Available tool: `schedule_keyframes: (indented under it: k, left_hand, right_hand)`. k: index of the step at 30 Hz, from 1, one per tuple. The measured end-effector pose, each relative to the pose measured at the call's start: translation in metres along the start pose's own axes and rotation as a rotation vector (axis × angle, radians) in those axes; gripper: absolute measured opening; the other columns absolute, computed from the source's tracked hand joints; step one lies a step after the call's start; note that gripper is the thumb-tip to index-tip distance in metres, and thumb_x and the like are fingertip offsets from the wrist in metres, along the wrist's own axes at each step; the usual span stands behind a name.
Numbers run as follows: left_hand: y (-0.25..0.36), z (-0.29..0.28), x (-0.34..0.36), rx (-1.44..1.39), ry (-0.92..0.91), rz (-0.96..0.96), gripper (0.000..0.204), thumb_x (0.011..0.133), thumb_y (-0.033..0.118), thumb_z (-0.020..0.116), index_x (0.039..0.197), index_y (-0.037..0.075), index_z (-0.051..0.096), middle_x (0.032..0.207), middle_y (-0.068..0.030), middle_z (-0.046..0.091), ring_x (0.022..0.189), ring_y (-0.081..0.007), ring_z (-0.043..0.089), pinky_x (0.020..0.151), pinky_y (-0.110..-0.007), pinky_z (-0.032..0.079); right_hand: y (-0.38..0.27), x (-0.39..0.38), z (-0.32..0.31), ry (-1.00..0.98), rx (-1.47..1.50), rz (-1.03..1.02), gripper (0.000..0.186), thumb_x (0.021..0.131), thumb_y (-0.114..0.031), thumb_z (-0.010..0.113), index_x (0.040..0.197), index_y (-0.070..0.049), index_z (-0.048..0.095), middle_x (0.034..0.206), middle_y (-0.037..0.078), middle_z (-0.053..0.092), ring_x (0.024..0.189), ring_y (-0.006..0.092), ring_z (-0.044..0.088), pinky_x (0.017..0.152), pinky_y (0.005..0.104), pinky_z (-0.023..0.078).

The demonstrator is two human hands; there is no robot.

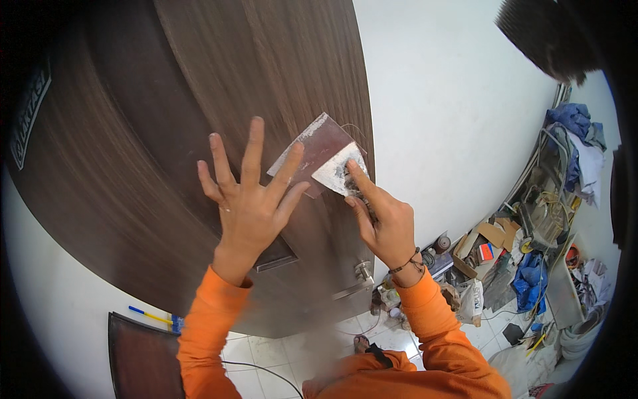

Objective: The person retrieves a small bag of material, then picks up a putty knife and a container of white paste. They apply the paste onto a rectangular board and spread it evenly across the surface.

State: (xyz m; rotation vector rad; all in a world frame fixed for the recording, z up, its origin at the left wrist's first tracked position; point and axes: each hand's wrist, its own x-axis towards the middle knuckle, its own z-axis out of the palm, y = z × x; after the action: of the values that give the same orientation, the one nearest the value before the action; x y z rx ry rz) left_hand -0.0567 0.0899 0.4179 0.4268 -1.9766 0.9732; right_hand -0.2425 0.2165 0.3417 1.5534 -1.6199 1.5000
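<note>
My right hand (384,223) pinches a wide putty knife (329,174) by its white, smeared back part, with the index finger along the top and the thumb below. The flat blade looks brownish and has a pale, crusted edge pointing up and left. Just left of it, my left hand (249,193) is held up with its fingers spread and nothing in it; a small white smear shows on it. Behind both hands stands a dark brown wood-grain door (193,133). Whether the blade touches the door, I cannot tell.
A metal lever handle (362,276) sticks out of the door below my right hand. White wall (452,120) lies to the right. Boxes, bags, a blue cloth (530,279) and other clutter cover the floor at right. A dark panel (143,359) stands at lower left.
</note>
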Motion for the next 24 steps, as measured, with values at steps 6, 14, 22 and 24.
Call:
schedule_keyframes:
  k: [6,14,22,24]
  left_hand:
    - [-0.014,-0.008,0.009,-0.076,-0.143,-0.035,0.067,0.079,0.057,0.083,0.142,0.038,0.065,0.173,-0.0236,-0.002,0.152,-0.0542,-0.022,0.113,-0.078,-0.007]
    - [-0.019,-0.006,0.009,-0.182,-0.178,-0.080,0.069,0.081,0.054,0.082,0.144,0.037,0.062,0.172,-0.0235,-0.008,0.151,-0.0573,-0.020,0.113,-0.080,-0.002]
    - [-0.020,0.004,0.008,-0.228,-0.153,-0.053,0.073,0.079,0.044,0.086,0.147,0.039,0.060,0.172,-0.0247,-0.006,0.152,-0.0584,-0.015,0.113,-0.081,0.001]
    - [-0.021,0.007,0.010,-0.256,-0.134,-0.062,0.073,0.078,0.042,0.086,0.146,0.039,0.060,0.173,-0.0235,-0.005,0.152,-0.0585,-0.014,0.113,-0.081,0.002]
  right_hand:
    - [-0.010,0.003,0.019,0.051,0.001,-0.008,0.063,0.091,-0.020,0.076,0.151,-0.024,0.056,0.065,0.005,0.055,0.050,0.0247,0.054,0.048,0.0382,0.043]
    - [-0.016,0.001,0.038,0.158,-0.015,0.053,0.064,0.090,-0.022,0.078,0.150,-0.026,0.057,0.065,0.004,0.050,0.048,0.0234,0.052,0.047,0.0379,0.044]
    - [-0.019,0.000,0.032,0.301,0.018,0.148,0.059,0.090,-0.011,0.076,0.147,-0.019,0.060,0.092,0.014,0.075,0.070,0.0260,0.072,0.063,0.0346,0.057]
    - [-0.033,0.001,0.033,0.203,-0.040,0.142,0.059,0.091,-0.012,0.075,0.148,-0.018,0.060,0.091,0.014,0.075,0.070,0.0255,0.072,0.064,0.0354,0.057]
